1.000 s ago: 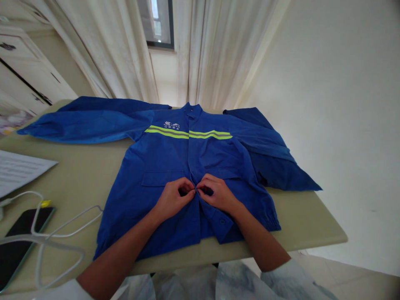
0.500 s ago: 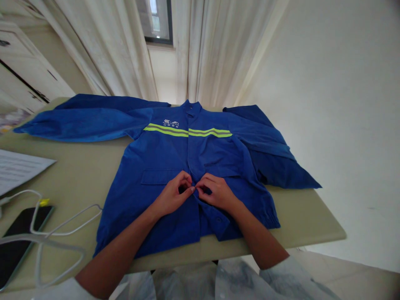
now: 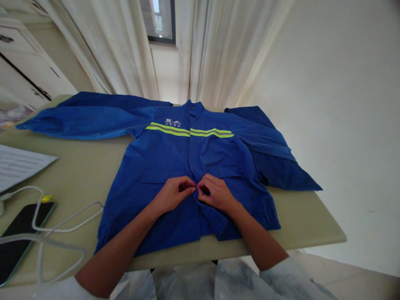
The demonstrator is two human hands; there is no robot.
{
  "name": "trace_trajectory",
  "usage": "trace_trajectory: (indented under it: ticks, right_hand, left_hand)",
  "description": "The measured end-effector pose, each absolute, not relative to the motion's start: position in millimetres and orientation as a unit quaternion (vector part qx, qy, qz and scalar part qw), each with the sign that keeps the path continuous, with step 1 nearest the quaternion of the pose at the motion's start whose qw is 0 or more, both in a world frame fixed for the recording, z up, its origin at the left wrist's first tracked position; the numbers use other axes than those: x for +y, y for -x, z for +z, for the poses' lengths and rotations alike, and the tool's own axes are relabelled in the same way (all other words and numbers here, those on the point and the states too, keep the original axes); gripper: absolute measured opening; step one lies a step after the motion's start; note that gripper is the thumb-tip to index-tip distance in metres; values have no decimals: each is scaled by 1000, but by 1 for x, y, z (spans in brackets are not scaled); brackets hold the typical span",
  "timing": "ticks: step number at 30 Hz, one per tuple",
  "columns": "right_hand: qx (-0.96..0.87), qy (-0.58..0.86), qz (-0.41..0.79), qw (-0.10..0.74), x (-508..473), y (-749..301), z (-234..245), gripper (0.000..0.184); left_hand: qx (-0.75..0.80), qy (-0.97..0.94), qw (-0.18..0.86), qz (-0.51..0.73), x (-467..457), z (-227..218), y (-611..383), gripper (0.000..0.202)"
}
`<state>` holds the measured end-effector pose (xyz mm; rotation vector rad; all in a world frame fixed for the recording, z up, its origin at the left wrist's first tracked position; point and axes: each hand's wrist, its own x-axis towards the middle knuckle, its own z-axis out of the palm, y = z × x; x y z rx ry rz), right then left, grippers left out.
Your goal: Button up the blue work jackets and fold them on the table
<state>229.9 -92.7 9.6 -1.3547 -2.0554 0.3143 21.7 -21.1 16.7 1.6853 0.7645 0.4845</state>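
Blue jacket (image 3: pixel 168 154) lies front side up across the middle of the tan table (image 3: pixel 84 166), collar at 12 o'clock and hem at 6, sleeves spread toward 9 and 3. The left hand (image 3: pixel 173 192) and right hand (image 3: pixel 218 192) meet at its front opening, below the yellow reflective stripe (image 3: pixel 168 130); thumbs and forefingers are pinched on the cloth edge, though the exact bit between them is too small to make out. The step in hand looks like close fingertip work on that opening. Toward 5 o'clock from the fingertips, the turned front flap (image 3: pixel 217 220) shows a small round fastener. The next move probably calls for a light, steady pinch, with both edges kept level.

On the table, a printed sheet (image 3: pixel 18 164) lies at 9 o'clock, and a dark phone (image 3: pixel 21 221), crossed by a white cable (image 3: pixel 67 230), at 8. Beyond, a pale cabinet (image 3: pixel 28 54) stands at 10, cream curtains (image 3: pixel 125 41) flank a window (image 3: pixel 159 21) near 12, and a plain wall (image 3: pixel 337 104) fills 2 o'clock.
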Motion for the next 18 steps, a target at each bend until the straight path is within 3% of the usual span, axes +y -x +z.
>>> trace_trajectory:
  ticks: [7, 11, 18]
  right_hand:
    - [-756, 493, 179, 391, -93, -233, 16, 10]
    - [-777, 485, 189, 355, -94, -238, 24, 10]
    - [-850, 445, 58, 276, -99, -237, 25, 20]
  left_hand:
    - [352, -594, 686, 231, -22, 16, -25, 35]
    - [361, -597, 675, 239, -24, 19, -27, 35]
    - [384, -512, 723, 260, -25, 17, -28, 35]
